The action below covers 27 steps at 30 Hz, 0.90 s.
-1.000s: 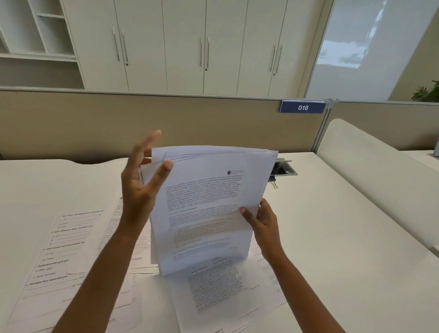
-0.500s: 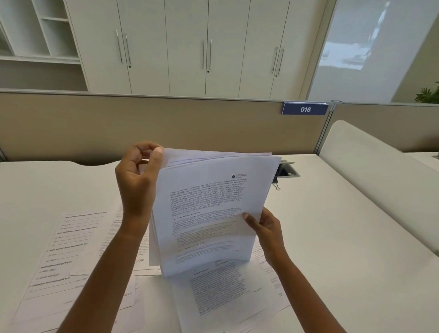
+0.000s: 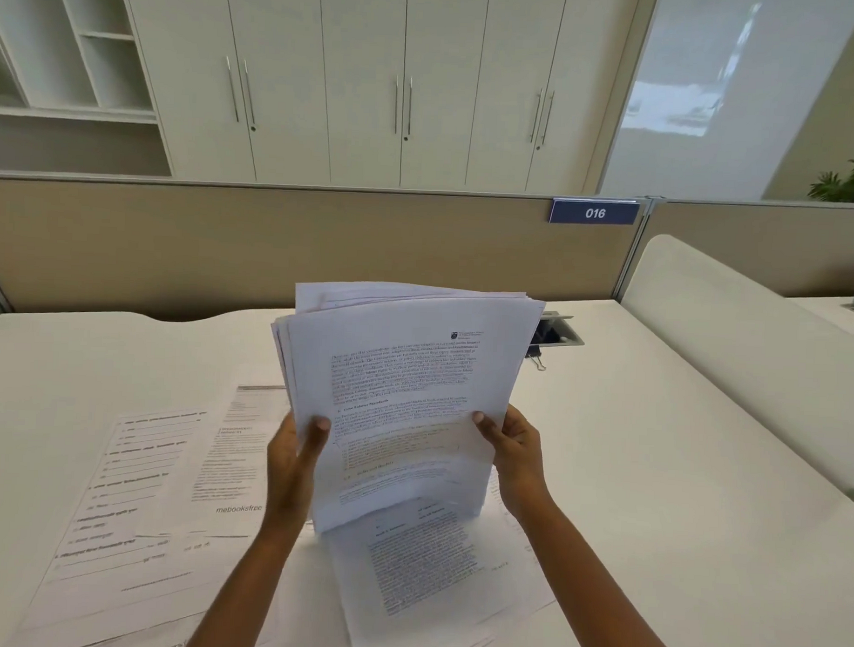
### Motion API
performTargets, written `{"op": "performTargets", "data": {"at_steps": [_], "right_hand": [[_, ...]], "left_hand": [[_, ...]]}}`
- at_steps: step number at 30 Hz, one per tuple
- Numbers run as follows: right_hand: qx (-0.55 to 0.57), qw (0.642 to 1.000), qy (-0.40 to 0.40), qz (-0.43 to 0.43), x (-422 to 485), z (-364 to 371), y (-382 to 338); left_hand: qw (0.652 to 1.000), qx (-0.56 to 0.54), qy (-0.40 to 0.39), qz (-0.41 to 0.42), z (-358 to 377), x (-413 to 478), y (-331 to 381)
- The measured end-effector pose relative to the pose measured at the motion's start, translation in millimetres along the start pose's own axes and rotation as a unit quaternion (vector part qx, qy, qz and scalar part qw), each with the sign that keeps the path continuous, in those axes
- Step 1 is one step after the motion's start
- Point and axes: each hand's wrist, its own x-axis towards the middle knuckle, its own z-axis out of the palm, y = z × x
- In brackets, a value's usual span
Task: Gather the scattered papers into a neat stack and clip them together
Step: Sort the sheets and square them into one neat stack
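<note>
I hold a sheaf of printed papers (image 3: 404,371) upright, its lower edge on the desk, sheets uneven at the top. My left hand (image 3: 292,456) grips its left edge, thumb on the front page. My right hand (image 3: 517,452) grips the right edge, thumb also on the front. More loose sheets lie flat on the desk: form pages (image 3: 138,507) at the left and text pages (image 3: 431,570) below the sheaf. A black binder clip (image 3: 535,353) lies behind the sheaf's right edge, partly hidden.
The white desk (image 3: 652,476) runs right to a low white divider (image 3: 734,343). A cable hatch (image 3: 560,330) sits in the desk near the clip. A beige partition (image 3: 224,243) with a "016" sign closes the back.
My left hand came down from the sheaf's top left corner to its lower left edge and now grips it. The right hand kept its hold.
</note>
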Motion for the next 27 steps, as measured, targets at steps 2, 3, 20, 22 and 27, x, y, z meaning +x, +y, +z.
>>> {"op": "performTargets", "data": {"at_steps": [2,3,20,22,27], "right_hand": [[0.013,1.000,-0.012,0.002,1,0,1],[0.016,1.000,-0.022,0.002,1,-1,1],[-0.131,0.990,-0.059,0.010,-4,-6,27],[-0.162,0.984,-0.078,0.010,-4,-10,29],[-0.388,0.917,-0.077,0.044,3,-32,41]], "left_hand": [[0.999,0.004,0.035,-0.018,0,-5,-10],[0.998,0.010,0.063,-0.016,1,-7,-14],[0.992,0.085,0.088,0.010,6,-35,-34],[0.997,0.063,0.011,-0.032,-3,-29,-35],[0.990,0.130,-0.040,-0.048,-13,-4,-34]]}}
